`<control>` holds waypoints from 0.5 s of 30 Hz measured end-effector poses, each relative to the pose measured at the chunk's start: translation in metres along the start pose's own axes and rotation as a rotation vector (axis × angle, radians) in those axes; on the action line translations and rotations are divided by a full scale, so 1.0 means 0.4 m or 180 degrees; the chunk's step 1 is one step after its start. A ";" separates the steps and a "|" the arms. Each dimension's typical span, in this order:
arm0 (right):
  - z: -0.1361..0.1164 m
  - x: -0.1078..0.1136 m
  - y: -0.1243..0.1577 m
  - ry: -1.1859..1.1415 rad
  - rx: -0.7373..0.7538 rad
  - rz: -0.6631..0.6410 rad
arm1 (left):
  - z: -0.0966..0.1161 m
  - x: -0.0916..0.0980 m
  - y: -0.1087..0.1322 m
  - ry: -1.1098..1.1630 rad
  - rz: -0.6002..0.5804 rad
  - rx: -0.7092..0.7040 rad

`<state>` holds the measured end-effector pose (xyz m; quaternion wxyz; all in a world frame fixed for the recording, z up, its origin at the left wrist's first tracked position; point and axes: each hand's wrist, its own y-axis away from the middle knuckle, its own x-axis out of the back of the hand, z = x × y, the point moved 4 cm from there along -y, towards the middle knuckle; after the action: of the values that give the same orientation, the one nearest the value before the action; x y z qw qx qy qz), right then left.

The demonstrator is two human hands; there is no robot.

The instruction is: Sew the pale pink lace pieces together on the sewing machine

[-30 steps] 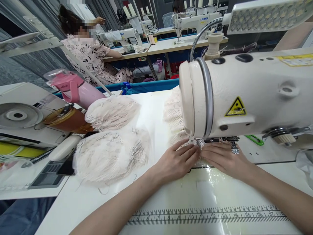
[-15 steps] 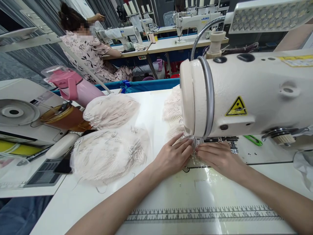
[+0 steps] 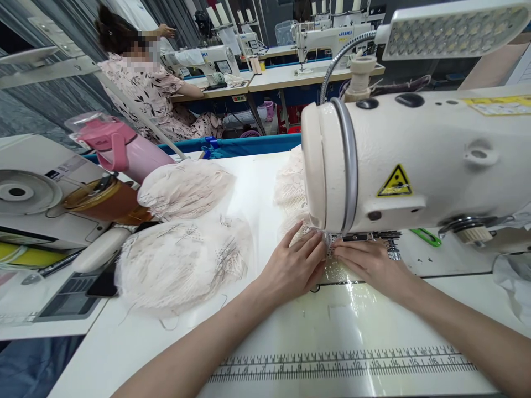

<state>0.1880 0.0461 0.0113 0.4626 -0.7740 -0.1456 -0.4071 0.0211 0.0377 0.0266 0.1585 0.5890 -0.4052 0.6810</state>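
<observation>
left hand and right hand flat, fingers spread — no grip — on lace piece under sewing machine, bare table near edge

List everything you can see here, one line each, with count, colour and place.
sewing machine: one, cream, right
lamp: one, white, above the machine
lace piece: one, pale, under both hands at the needle
lace piles: two, pale pink, left of centre
flask: one, pink, far left
jar: one, amber, beside the flask
ruler strip: one, black marks, table front edge
table: one, white
co-worker: one, floral top, background
left hand: flat on the lace
right hand: flat on the lace
</observation>
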 end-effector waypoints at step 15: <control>0.033 0.004 0.027 0.0014 -0.0103 -0.0083 | 0.009 -0.005 0.008 -0.0344 -0.0054 -0.0161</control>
<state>0.2019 0.0512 0.0027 0.4450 -0.7785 -0.1480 -0.4171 0.0217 0.0336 0.0233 0.1570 0.6241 -0.4252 0.6364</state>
